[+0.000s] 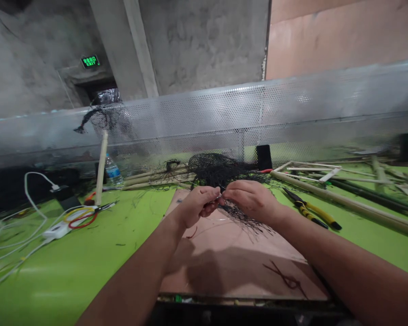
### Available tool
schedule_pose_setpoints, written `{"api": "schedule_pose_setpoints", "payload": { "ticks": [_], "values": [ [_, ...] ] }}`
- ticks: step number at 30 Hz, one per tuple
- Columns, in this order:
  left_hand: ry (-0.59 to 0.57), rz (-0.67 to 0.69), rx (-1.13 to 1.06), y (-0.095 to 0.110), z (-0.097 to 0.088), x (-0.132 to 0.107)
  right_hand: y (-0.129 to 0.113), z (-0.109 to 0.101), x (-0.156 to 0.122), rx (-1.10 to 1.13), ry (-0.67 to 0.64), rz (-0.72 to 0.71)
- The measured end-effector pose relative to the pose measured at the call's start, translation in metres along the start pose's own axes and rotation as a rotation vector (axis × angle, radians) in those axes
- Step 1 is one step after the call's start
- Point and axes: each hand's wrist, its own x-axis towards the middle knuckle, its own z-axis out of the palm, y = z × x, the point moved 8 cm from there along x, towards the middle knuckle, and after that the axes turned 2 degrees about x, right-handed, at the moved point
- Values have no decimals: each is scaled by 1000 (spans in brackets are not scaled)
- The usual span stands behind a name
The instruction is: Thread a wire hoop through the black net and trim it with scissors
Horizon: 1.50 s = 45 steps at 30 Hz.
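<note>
My left hand (202, 203) and my right hand (250, 199) meet over the board, fingertips close together. Both are closed in a pinch around something small with a pale glint, too tiny to make out. Just behind and below the fingers lies a bundle of thin black strands (211, 167); some of it spreads out under my right hand. Beneath is a pinkish-brown board (224, 262), where twisted reddish-brown strips (289, 280) rest near the front right.
Yellow-and-black pliers (308, 210) lie to the right, beside a long pole (347, 201) and a wooden frame (309, 168). A dark phone (264, 157) leans at the back. Left stand a water bottle (113, 171), an upright stick (102, 167) and a white power strip (58, 229) with cables.
</note>
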Motion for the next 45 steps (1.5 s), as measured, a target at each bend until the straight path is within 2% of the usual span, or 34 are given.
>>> {"api": "schedule_pose_setpoints", "payload": {
  "ticks": [10, 16, 19, 24, 29, 32, 36, 40, 42, 45],
  "values": [
    [-37, 46, 96, 4, -2, -1, 1, 2, 0, 39, 3, 25],
    [95, 267, 478, 29, -8, -5, 3, 3, 1, 41, -2, 58],
    [106, 365, 622, 38, -7, -9, 3, 4, 1, 55, 0, 67],
    [129, 455, 718, 45, -7, -13, 5, 5, -1, 95, 14, 76],
    [160, 468, 706, 44, -9, -12, 10, 2, -4, 39, 94, 126],
    [169, 490, 726, 46, -8, -13, 9, 2, -4, 11, 96, 140],
    [207, 601, 853, 51, -3, -19, 7, 5, -3, 20, 71, 139],
    [331, 750, 985, 58, 0, -28, 7, 6, -2, 12, 97, 149],
    [333, 733, 971, 57, -1, -28, 6, 3, -3, -6, 110, 128],
    [254, 581, 851, 51, -5, -19, 1, -1, -3, -47, 98, 51]
  ]
}}
